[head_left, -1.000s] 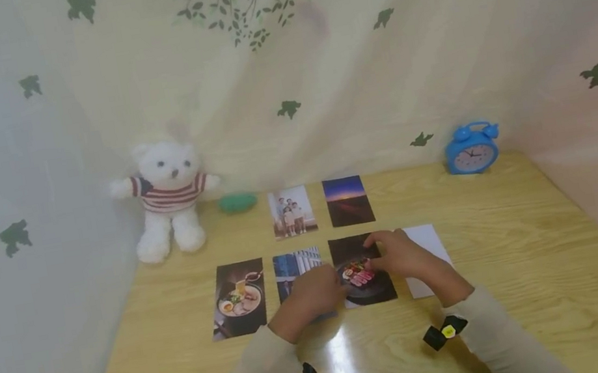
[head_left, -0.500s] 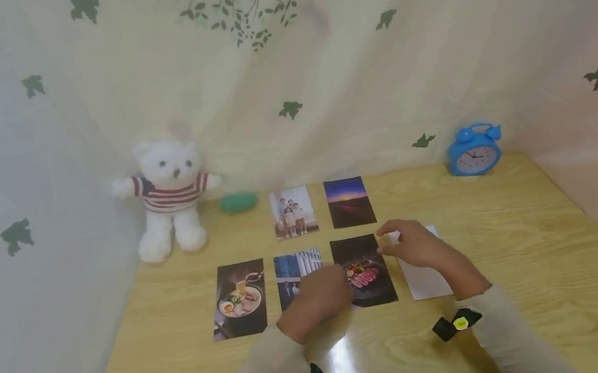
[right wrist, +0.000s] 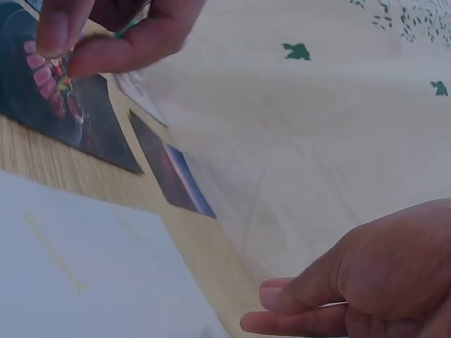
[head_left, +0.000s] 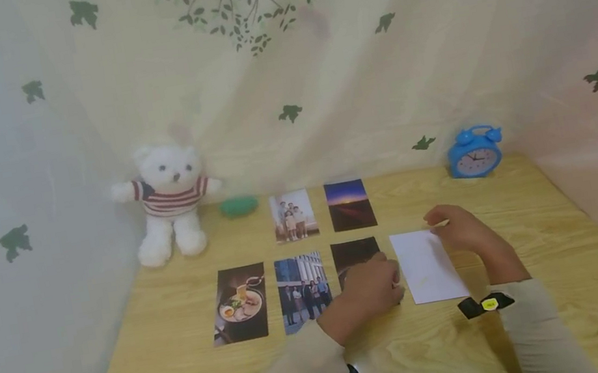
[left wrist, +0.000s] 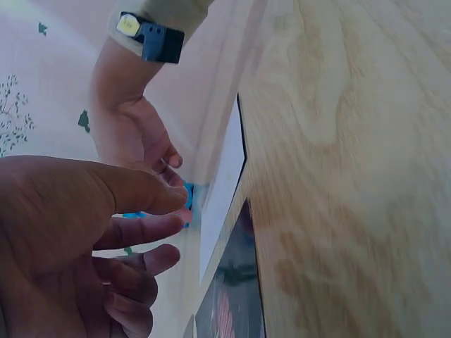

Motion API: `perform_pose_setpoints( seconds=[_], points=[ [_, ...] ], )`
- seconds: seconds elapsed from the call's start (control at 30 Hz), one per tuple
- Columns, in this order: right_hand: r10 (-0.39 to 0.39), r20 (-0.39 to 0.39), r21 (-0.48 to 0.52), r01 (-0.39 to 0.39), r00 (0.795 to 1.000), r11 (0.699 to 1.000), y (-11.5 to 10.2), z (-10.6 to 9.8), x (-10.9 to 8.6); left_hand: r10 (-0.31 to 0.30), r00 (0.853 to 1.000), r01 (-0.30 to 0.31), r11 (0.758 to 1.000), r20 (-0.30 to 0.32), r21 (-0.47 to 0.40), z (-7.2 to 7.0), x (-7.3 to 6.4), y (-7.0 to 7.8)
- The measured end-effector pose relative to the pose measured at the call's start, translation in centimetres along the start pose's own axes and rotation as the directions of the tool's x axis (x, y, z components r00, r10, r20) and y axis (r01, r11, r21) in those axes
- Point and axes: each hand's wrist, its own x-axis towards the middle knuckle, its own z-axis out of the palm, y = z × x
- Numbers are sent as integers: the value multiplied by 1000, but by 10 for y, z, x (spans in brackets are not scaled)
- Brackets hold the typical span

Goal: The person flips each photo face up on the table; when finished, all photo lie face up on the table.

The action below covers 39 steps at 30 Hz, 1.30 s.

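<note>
My left hand is over the steak photo, hiding most of it. In the left wrist view its thumb and fingers are loosely bent, apart, with nothing between them. At the upper right edge of a white, face-down card is my right hand. The right wrist view shows its thumb and finger extended near that card, not gripping it; whether they touch it I cannot tell. Left of the steak photo lie an office-group photo and a ramen photo.
Behind the front row lie a family photo and a sunset photo. A white teddy bear and a green object stand at the back left, a blue alarm clock at the back right. A printed curtain closes off the table's back.
Both hands have moved right: the left from the office-group photo to over the steak photo, the right from the steak photo to the white card's far edge. The white card has come into fuller view.
</note>
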Motion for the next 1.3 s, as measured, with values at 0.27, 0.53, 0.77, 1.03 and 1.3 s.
perform_pose_setpoints(
  seconds=[0.27, 0.53, 0.77, 1.03, 1.3],
  points=[
    [23, 28, -21, -22, 999, 1000, 8, -5, 4, 78, 997, -79, 985, 14, 156, 11, 13, 28],
    [58, 35, 5, -58, 998, 998, 12, -4, 5, 60, 996, -72, 976, 64, 206, 18, 15, 31],
    [42, 24, 12, -43, 999, 999, 16, -2, 7, 60, 996, -71, 978, 61, 197, 18, 16, 32],
    [61, -3, 59, -61, 998, 996, 19, -2, 9, 78, 996, -86, 981, 53, 174, 18, 16, 30],
    [42, -13, 214, -39, 999, 976, 24, -9, -2, 38, 998, -43, 993, 41, 113, 17, 19, 32]
  ],
)
